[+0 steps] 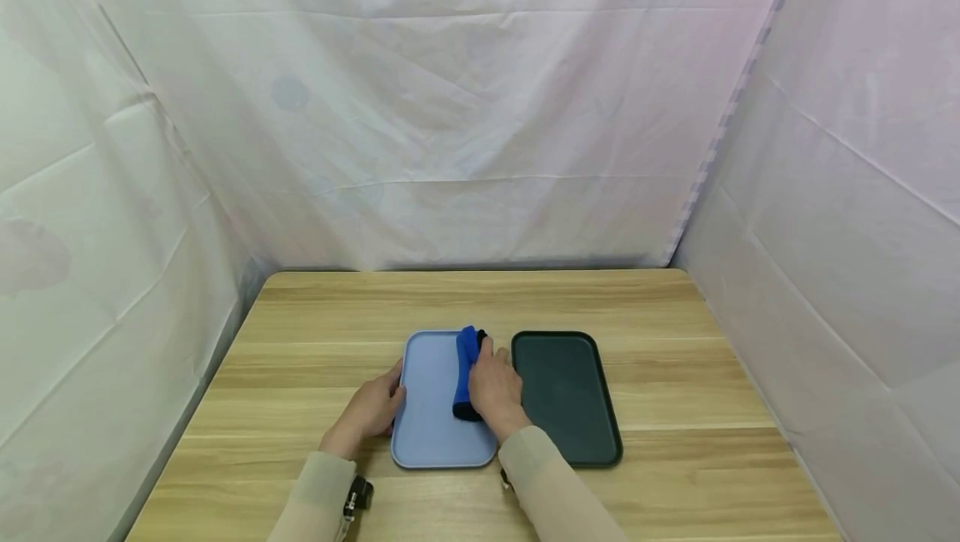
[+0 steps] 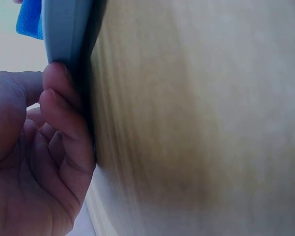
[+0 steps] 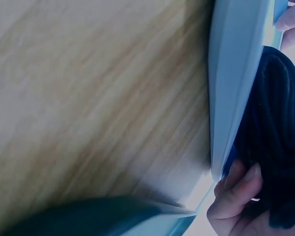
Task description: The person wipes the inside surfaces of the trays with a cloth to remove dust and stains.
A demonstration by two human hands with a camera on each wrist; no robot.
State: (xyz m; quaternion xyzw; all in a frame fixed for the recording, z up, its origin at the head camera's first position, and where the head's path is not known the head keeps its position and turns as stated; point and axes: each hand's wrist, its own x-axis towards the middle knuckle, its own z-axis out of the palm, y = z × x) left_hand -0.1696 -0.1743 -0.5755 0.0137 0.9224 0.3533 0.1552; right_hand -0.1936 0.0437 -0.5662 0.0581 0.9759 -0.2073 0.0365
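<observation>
On the wooden table lies a light blue tray [image 1: 427, 434] with a raised rim. My left hand [image 1: 372, 404] grips its left edge; in the left wrist view the fingers [image 2: 68, 128] are bent against the outer side of the rim. A folded blue and black cloth [image 1: 465, 367] rests lengthwise on the right half of this tray. My right hand [image 1: 495, 383] holds the cloth from the right side, and the right wrist view shows its dark folded end [image 3: 277, 98] with curled fingers [image 3: 240, 191] against it. The hand hides part of the cloth.
Just right of the blue tray is a dark green tray [image 1: 570, 400], with a narrow gap between the two. The wooden table [image 1: 697, 409] is enclosed by white sheets [image 1: 480, 108] at the back and both sides.
</observation>
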